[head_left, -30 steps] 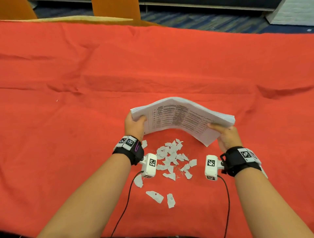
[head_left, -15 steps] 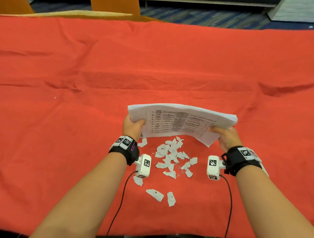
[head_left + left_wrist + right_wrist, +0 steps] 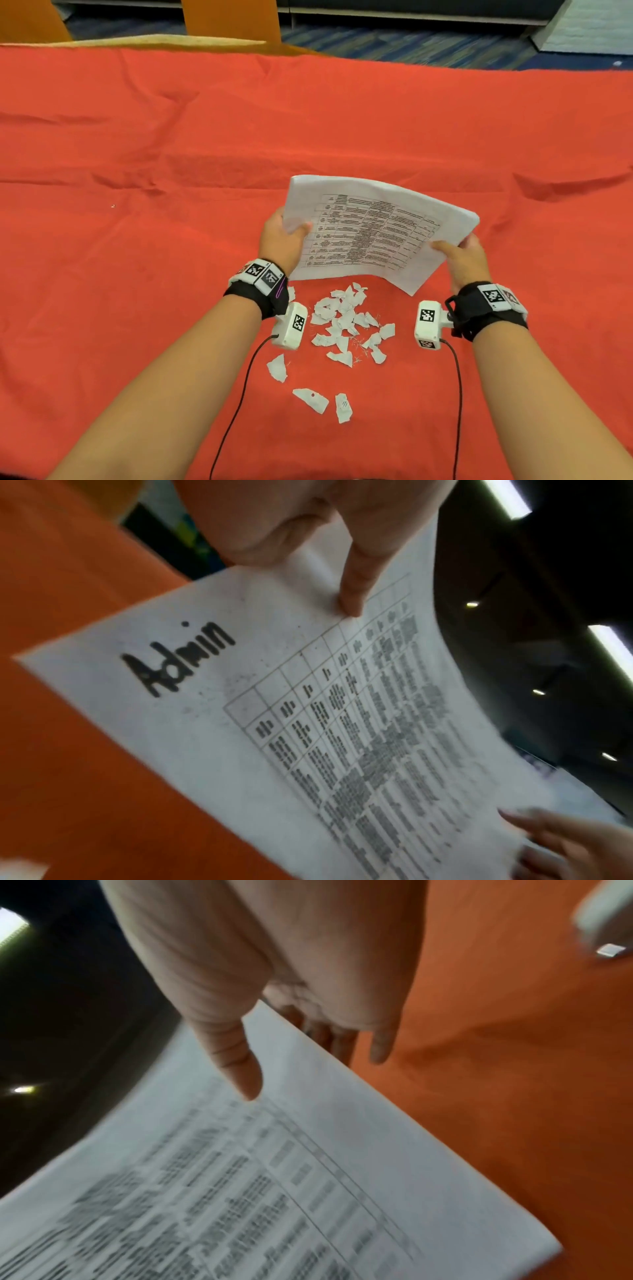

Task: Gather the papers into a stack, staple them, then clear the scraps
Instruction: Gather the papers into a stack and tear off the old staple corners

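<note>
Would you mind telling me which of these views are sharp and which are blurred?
Head view: mostly sharp, the paper stack and scraps are crisp. Left wrist view: soft, though "Admin" reads. Right wrist view: heavy motion blur, the printed table is smeared and the thumb is soft-edged.

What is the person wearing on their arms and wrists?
No sleeves; the forearms are bare. Each wrist has a black strap topped with white blocks bearing black-and-white square codes. A small white camera box, also code-marked, hangs off the left wrist and the right wrist, each trailing a thin black cable. The left strap has a purple mark.
</note>
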`<state>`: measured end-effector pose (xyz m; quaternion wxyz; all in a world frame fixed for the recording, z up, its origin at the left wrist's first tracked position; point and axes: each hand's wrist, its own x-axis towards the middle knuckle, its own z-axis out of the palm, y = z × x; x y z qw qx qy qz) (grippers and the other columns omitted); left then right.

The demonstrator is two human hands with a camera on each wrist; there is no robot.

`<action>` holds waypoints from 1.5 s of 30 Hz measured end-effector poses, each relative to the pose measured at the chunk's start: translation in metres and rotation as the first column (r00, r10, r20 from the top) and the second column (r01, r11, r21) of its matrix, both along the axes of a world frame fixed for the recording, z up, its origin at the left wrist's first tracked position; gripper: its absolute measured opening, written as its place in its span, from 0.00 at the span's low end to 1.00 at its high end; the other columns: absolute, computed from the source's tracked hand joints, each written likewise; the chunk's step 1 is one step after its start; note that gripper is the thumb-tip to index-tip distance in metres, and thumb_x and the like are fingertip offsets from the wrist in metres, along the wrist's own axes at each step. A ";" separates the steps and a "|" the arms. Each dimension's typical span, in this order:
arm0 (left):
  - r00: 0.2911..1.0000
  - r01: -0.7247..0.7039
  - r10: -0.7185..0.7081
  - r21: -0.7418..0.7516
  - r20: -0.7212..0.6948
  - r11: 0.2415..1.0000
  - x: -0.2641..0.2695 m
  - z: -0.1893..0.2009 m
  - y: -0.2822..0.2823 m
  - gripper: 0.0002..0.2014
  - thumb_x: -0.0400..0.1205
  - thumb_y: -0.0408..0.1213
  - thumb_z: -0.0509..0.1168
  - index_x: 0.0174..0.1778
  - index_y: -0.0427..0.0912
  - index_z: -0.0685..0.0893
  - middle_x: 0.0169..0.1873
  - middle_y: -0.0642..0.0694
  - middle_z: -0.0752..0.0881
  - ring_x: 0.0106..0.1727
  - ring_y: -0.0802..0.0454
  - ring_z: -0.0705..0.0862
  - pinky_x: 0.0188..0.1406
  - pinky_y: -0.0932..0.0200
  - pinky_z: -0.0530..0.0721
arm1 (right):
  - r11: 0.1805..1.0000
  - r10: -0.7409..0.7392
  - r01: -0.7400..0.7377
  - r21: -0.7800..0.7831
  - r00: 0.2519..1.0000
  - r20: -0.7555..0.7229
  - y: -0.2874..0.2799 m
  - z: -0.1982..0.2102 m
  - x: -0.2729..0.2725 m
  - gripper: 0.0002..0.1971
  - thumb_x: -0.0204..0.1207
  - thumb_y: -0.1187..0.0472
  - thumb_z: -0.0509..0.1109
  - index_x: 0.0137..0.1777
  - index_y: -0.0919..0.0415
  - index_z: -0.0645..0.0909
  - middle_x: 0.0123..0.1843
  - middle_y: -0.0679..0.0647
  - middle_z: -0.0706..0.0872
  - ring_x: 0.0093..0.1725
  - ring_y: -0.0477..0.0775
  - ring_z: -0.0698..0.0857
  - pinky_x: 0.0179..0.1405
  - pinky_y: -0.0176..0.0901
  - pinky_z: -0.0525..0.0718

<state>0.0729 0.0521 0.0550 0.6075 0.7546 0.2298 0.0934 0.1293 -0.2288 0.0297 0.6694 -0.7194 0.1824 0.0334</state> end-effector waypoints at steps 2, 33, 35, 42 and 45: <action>0.997 0.068 -0.072 0.136 0.028 0.988 0.009 0.024 -0.007 0.09 0.79 0.32 0.68 0.54 0.43 0.82 0.49 0.44 0.88 0.51 0.44 0.86 0.52 0.49 0.85 | 0.973 0.020 0.001 -0.229 0.996 0.089 -0.005 0.024 0.009 0.49 0.63 0.64 0.80 0.82 0.57 0.56 0.79 0.58 0.69 0.78 0.55 0.69 0.81 0.55 0.65; 0.920 -0.059 0.088 -0.088 0.383 0.994 -0.015 0.064 -0.060 0.12 0.85 0.34 0.61 0.63 0.48 0.73 0.52 0.61 0.81 0.49 0.76 0.81 0.55 0.81 0.74 | 0.948 0.210 -0.263 0.176 0.939 0.272 0.034 0.045 -0.030 0.25 0.46 0.41 0.86 0.46 0.47 0.91 0.51 0.47 0.93 0.56 0.50 0.89 0.60 0.47 0.85; 0.923 -0.042 0.081 -0.109 0.376 0.993 -0.017 0.057 -0.059 0.12 0.85 0.36 0.60 0.64 0.42 0.74 0.54 0.54 0.84 0.54 0.68 0.83 0.60 0.67 0.79 | 0.945 0.224 -0.274 0.180 0.940 0.257 0.035 0.041 -0.031 0.23 0.49 0.44 0.86 0.47 0.47 0.91 0.52 0.48 0.93 0.58 0.51 0.89 0.64 0.52 0.83; 0.901 -0.010 0.048 -0.089 0.430 0.996 -0.019 0.048 -0.050 0.08 0.82 0.35 0.53 0.54 0.38 0.71 0.41 0.53 0.81 0.41 0.62 0.78 0.48 0.66 0.78 | 0.923 0.258 -0.314 0.223 0.934 0.247 0.039 0.047 -0.027 0.25 0.45 0.49 0.88 0.46 0.49 0.91 0.50 0.48 0.93 0.56 0.48 0.90 0.64 0.52 0.83; 0.901 -0.031 0.057 -0.067 0.430 0.997 -0.018 0.046 -0.049 0.09 0.81 0.35 0.51 0.52 0.34 0.72 0.39 0.47 0.78 0.37 0.61 0.73 0.39 0.73 0.73 | 0.915 0.259 -0.320 0.246 0.933 0.250 0.038 0.047 -0.025 0.29 0.40 0.45 0.89 0.46 0.49 0.92 0.52 0.50 0.93 0.58 0.50 0.89 0.64 0.51 0.82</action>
